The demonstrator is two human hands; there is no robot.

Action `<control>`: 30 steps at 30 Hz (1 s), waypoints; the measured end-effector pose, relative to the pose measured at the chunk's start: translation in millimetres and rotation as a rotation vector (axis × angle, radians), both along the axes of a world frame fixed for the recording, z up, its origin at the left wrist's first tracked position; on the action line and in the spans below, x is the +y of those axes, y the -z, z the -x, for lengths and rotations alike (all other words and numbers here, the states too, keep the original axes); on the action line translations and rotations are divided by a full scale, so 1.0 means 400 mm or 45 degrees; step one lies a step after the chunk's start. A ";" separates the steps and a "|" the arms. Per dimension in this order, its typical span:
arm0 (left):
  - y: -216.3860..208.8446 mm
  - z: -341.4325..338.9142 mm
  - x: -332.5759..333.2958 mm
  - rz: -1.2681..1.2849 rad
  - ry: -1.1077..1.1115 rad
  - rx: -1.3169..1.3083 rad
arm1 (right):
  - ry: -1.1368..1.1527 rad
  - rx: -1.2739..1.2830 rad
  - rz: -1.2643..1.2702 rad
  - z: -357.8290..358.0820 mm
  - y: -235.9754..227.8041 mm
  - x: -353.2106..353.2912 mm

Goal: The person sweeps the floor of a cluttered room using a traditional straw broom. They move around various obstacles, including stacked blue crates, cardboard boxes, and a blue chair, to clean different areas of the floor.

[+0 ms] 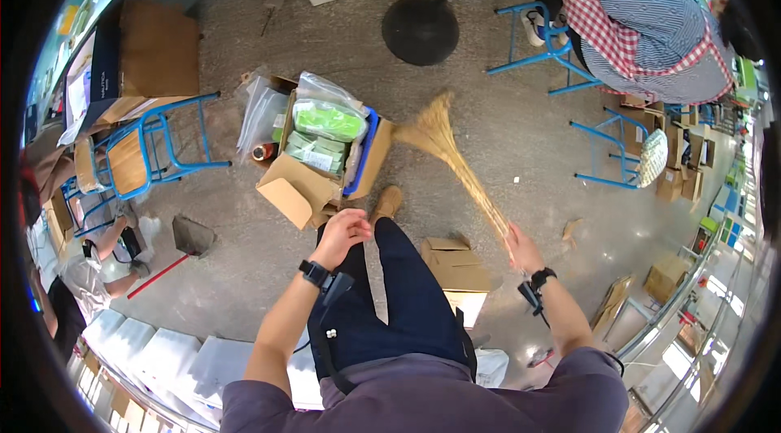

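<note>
My right hand [525,251] is closed round the handle of a straw broom [468,177]. The broom slants up and to the left from my hand, and its bristles, smeared by motion, fan out over the floor beside an open cardboard box [373,158]. Nothing is in my left hand [346,235], whose fingers are loosely bent and apart, above my leg and just below the box's flap [294,190]. Bagged green packets [329,120] and a blue tray edge [362,152] show in that box. Both wrists wear black devices.
A dustpan [193,235] with a red handle lies on the floor at left. A closed carton [455,266] stands by my right leg. A black fan base [421,30] is ahead. Blue-framed stools [163,140] stand left and right; a person in checked cloth [626,26] sits at upper right.
</note>
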State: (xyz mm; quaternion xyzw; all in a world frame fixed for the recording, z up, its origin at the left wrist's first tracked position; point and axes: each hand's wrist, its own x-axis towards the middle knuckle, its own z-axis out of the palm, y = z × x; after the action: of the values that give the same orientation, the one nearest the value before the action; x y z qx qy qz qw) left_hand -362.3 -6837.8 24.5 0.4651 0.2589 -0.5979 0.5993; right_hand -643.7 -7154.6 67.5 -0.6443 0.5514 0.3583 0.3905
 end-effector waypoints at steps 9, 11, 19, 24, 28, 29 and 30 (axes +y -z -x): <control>0.024 0.048 0.053 -0.121 -0.076 -0.036 | 0.406 -0.674 0.052 -0.244 0.203 -0.367; 0.052 0.063 0.053 -0.191 -0.068 -0.027 | 0.561 -0.757 -0.180 -0.354 0.286 -0.438; 0.107 0.140 0.059 -0.242 -0.099 0.037 | 0.777 -0.616 -0.138 -0.388 0.543 -0.326; 0.065 0.161 0.057 -0.227 -0.083 0.045 | 0.573 -0.387 -0.297 0.022 0.322 -0.061; 0.036 0.146 0.057 -0.206 -0.052 -0.057 | 0.271 -0.389 -0.023 0.193 0.118 0.046; 0.029 0.146 0.060 -0.207 -0.056 -0.072 | 0.201 -0.431 0.040 0.201 0.087 0.055; 0.026 0.145 0.065 -0.210 -0.063 -0.067 | 0.132 -0.470 0.106 0.191 0.066 0.066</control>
State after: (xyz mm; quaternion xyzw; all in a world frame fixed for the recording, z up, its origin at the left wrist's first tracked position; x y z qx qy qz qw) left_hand -420.5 -6811.8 14.2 0.5221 0.3028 -0.5471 0.5800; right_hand -720.2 -7128.3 41.3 -0.6855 0.5172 0.1905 0.4758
